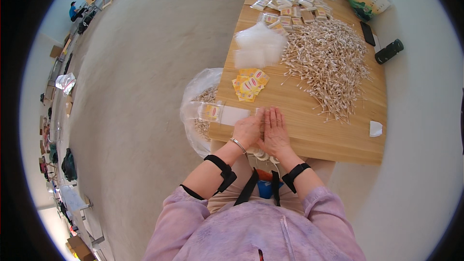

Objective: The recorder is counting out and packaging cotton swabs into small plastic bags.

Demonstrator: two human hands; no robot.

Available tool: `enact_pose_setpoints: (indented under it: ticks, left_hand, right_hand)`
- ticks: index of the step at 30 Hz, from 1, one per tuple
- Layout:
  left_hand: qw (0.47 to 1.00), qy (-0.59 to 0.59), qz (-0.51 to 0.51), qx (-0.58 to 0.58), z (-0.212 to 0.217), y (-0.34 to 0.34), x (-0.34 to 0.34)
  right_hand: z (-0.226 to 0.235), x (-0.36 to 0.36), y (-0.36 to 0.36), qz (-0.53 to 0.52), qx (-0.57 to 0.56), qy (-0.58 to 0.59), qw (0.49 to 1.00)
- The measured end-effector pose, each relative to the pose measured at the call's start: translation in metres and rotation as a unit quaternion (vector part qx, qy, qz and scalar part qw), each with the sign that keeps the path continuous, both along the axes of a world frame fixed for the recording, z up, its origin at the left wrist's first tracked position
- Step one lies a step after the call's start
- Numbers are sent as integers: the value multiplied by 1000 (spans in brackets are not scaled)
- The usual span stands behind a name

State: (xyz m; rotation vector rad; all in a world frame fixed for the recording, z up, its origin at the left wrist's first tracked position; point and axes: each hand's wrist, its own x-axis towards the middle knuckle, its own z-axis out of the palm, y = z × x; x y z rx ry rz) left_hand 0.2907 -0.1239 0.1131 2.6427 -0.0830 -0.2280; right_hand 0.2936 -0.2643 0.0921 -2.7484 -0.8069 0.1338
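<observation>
At the near left edge of the wooden table (314, 140), the left hand (247, 130) and right hand (275, 128) lie side by side, touching. Between them sits a small bundle of cotton swabs (261, 114), its pale sticks lined up parallel. The left hand curls over the bundle's left side and rests on a clear plastic bag (227, 114) holding a yellow printed card, which juts past the table's left edge. The right hand lies flat with fingers straight, pressing against the bundle from the right; neither hand is clenched.

Just beyond the hands, a stack of yellow cards (250, 84) fans out near the left edge. Farther off lies a pile of empty clear bags (258, 46), crinkled and glossy, and to its right a broad loose heap of cotton swabs (328, 63), thin and tangled. Filled packets (290, 7) crowd the far end. Bare, smooth wood lies open to the right of the hands. Below the left edge, a large plastic sack (198, 111) stands on the grey floor.
</observation>
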Motion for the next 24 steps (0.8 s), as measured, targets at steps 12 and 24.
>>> enact_pose_setpoints:
  ticks: [12,24]
  left_hand:
    - [870,-143,194,-430,-28,12,12]
    - [728,-62,224,-644,-32,42,2]
  right_hand:
    - [1,-7,15,-31,48,11,998]
    - [1,-20,69,-48,6,45,998]
